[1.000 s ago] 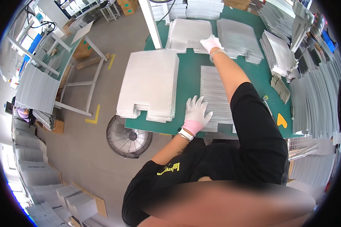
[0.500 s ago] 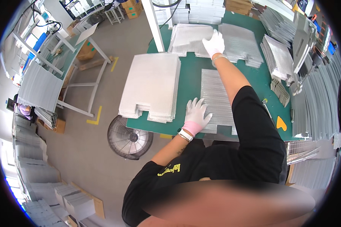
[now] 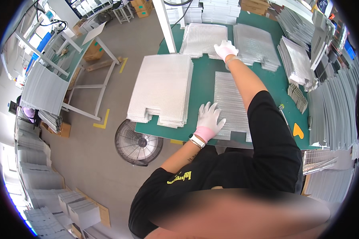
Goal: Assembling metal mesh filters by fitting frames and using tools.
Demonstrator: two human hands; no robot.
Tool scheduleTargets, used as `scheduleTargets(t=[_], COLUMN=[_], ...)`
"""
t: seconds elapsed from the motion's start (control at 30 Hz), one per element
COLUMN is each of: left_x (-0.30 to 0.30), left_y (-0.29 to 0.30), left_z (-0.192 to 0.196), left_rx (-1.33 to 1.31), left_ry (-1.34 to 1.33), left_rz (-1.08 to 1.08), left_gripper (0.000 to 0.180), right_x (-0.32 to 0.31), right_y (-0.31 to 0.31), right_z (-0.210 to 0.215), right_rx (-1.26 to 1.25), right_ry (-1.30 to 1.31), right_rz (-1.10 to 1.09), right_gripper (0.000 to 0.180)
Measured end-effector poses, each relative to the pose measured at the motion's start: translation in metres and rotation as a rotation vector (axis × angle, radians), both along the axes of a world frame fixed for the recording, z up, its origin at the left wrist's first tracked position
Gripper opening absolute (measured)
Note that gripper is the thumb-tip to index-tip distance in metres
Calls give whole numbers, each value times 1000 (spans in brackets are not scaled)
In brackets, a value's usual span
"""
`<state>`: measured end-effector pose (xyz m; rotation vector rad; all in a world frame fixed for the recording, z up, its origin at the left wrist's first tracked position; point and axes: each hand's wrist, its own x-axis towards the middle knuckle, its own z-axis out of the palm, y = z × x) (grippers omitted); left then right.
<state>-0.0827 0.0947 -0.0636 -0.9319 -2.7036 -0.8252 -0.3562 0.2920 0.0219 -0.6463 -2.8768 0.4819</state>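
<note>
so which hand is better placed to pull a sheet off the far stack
Right. The right hand already rests on the far mesh stack, while the left hand lies flat on the near mesh sheet.

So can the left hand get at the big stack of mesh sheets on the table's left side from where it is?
Probably yes. The left hand lies flat on the single mesh sheet, with only bare green table between it and the big stack; nothing blocks the way.

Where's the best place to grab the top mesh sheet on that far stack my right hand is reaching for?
Probably its near edge, where the right hand already rests on the far stack. The sheet is thin, flat and wide, so pinch that edge from the near side and peel it up and toward you while the left hand steadies the near sheet.
</note>
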Motion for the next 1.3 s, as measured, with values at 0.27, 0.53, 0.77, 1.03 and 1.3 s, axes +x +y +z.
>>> scheduleTargets(t=[0.27, 0.53, 0.77, 1.03, 1.3], left_x=[0, 0, 0, 0, 0], left_y=[-1, -1, -2, -1, -2], left_z=[1, 3, 5, 1, 3], left_rx=[-3, -19, -34, -27, -17], left_ry=[-2, -19, -37, -19, -24], left_rz=[10, 8, 8, 7, 13], left_gripper=[47, 47, 46, 47, 46], right_x=[2, -11, -5, 3, 25], right_y=[-1, 9, 26, 6, -20], right_z=[8, 1, 5, -3, 34], right_rx=[7, -246, -301, -288, -56], right_ry=[-342, -61, -59, -217, -42], right_rz=[157, 30, 101, 52, -16], right_gripper=[64, 67, 87, 86, 81])
